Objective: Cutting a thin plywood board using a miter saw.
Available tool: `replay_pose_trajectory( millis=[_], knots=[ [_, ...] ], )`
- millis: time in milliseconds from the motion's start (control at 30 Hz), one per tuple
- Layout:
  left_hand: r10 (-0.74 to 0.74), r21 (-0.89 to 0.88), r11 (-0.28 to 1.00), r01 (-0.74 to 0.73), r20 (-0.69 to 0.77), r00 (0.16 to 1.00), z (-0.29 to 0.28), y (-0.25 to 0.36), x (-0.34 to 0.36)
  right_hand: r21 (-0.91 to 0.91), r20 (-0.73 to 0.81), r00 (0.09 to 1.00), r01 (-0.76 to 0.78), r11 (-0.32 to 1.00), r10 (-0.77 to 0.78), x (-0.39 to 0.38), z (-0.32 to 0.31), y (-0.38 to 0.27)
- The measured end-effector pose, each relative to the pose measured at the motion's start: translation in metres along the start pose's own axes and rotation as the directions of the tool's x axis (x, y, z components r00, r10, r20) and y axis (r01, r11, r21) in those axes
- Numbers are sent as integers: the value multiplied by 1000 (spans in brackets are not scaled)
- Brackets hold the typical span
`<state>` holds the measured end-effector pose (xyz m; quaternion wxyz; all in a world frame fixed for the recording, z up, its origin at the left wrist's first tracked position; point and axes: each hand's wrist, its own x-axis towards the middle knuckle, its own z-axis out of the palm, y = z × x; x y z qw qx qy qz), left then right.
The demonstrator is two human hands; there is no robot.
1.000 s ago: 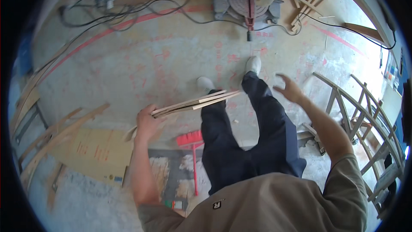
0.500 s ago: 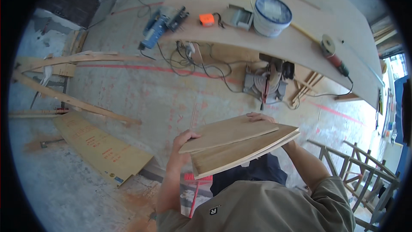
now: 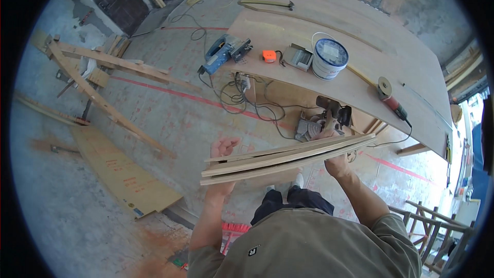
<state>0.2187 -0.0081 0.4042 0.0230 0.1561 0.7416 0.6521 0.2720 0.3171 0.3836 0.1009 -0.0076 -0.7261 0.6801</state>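
Note:
A stack of several thin plywood boards (image 3: pixel 286 158) is held across the front of my body, seen nearly edge-on. The boards fan slightly apart toward the left end. My left hand (image 3: pixel 224 147) supports that end, its fingers rising beyond the far edge while the palm and wrist pass beneath. At the right part, my right hand (image 3: pixel 335 166) grips the stack, with some fingers showing past the far side and the rest hidden by the wood.
Ahead stands a large plywood-topped table (image 3: pixel 288 25) with a blue jigsaw (image 3: pixel 225 53), orange tape measure (image 3: pixel 269 56), white bucket (image 3: pixel 330 59), angle grinder (image 3: pixel 392 99) and hammer (image 3: pixel 267 3). Below its edge sits a miter saw (image 3: pixel 324 118) among cables. A wooden frame (image 3: pixel 98 95) and cut panel (image 3: pixel 123 175) lie left.
The boards have tipped from showing their broad faces to nearly edge-on. My left fingers have come off the top face and now show beyond the far edge. The view has tilted upward.

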Motion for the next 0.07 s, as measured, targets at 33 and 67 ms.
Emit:
replay_pose_trajectory(
  millis=[33, 67],
  knots=[
    [-70, -131, 989, 68, -15, 997, 2, 0, -5, -1, 10, 1000, 2, 1000, -2, 3, 0, -7],
    [-139, -261, 957, 128, -23, 990, 5, 1, -10, -2, 22, 1000, 6, 1000, -6, 6, 0, -16]
  ],
)
